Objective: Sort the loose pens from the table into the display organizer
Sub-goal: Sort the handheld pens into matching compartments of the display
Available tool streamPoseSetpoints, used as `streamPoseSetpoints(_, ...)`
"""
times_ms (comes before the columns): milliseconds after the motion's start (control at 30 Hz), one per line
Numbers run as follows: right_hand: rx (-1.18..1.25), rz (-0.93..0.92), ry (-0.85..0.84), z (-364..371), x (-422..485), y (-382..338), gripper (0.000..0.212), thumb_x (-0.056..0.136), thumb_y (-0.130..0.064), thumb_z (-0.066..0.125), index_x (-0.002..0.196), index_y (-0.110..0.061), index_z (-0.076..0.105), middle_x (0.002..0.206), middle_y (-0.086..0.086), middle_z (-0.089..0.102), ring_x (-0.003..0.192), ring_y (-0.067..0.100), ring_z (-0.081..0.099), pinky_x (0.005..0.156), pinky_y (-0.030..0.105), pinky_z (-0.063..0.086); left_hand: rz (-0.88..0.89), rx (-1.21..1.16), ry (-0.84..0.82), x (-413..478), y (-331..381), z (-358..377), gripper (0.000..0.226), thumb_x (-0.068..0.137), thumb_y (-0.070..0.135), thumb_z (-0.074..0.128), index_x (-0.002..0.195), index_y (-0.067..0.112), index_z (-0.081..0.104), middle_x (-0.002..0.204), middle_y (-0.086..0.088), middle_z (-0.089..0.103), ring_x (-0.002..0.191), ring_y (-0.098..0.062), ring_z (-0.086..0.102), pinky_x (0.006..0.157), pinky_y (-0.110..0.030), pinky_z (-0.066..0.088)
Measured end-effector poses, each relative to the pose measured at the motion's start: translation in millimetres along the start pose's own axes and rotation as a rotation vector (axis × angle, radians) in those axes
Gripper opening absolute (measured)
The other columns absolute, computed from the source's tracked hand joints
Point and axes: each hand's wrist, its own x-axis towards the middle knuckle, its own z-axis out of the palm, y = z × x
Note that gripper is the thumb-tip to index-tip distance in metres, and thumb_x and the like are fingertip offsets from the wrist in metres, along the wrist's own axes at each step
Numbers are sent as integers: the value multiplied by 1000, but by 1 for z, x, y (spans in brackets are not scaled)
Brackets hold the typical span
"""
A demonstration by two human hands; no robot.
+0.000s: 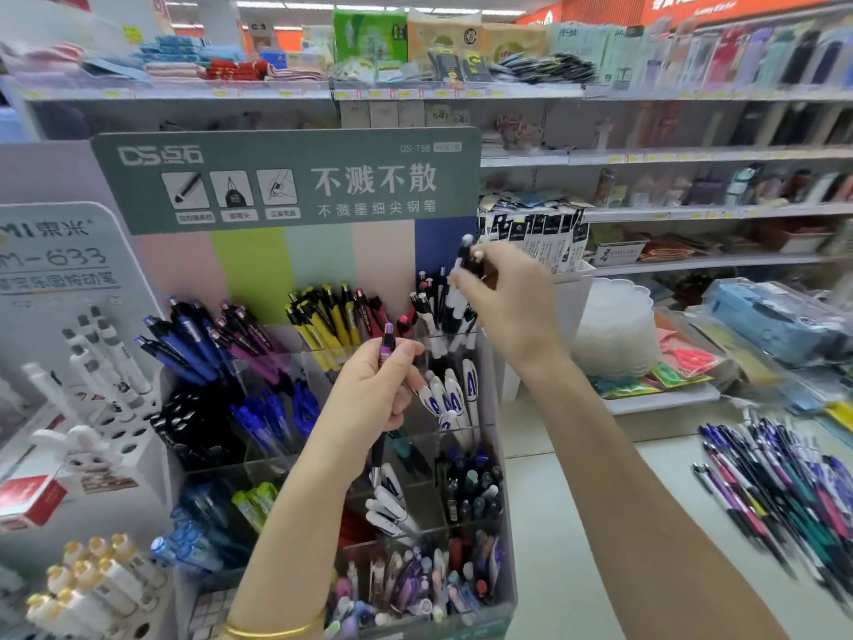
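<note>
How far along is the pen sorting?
Done: the organizer compartments already hold many pens, mostly grouped by colour. In hand: the left hand grips a purple pen; the right hand holds a black-and-white pen above the top-right compartment. Left: a big pile of loose pens on the table.

Display organizer (497, 501): clear, glossy plastic walls, see-through.
Header card (286, 177): matt printed card, grey-green.
Purple pen (387, 344): glossy plastic barrel, lilac cap.
Black-and-white pen (466, 261): smooth, shiny plastic.
Loose pens (784, 482): glossy plastic barrels, blurred.
Tabletop (577, 547): smooth, pale, with a faint sheen.
Bangle (272, 631): polished gold-coloured metal.
Scalloped stack (614, 325): translucent white plastic, smooth.
</note>
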Motion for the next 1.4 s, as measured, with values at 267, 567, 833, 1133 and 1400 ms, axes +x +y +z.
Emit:
streamPoseSetpoints(267,-573,12,-323,25,4,12,24,86,-24,67,101,-5,65,108,9,50,103,29,49,77,33,41,-77,-144,12,11,9,2,21,96,-7,27,89,7,42,61,-5,53,39,-10,38,34,-18,25)
streamPoseSetpoints(567,85,37,-97,4,-27,-17,16,85,-11,69,100,-16,67,91,-4,60,75,5,57,71,11,44,112,-120,-25,-1,3,-20,11,97,4,52,102,10,59,78,-1,56,66,-11,52,59,-25,45)
streamPoseSetpoints(833,543,206,-420,45,-24,-60,3,86,-6,67,87,-7,70,61,-9,62,50,0,54,47,11,40,127,-129,112,-18,8,-60,21,84,17,65,100,6,59,76,1,67,69,-11,61,62,-26,50)
streamPoseSetpoints(1133,284,-120,-69,94,4,-105,6,86,-13,69,90,-8,70,78,-5,67,75,14,64,73,37,55,15,-139,251,-34,4,-105,25,96,3,55,118,14,51,98,-14,65,67,-13,64,58,-24,55)
streamPoseSetpoints(1400,-502,-191,-385,140,-9,-112,28,89,-37,64,98,-10,65,103,7,63,98,30,58,66,32,39,-1,-91,243,-37,-2,-121,27,97,-3,50,120,11,52,100,-14,62,67,-14,64,61,-27,56)
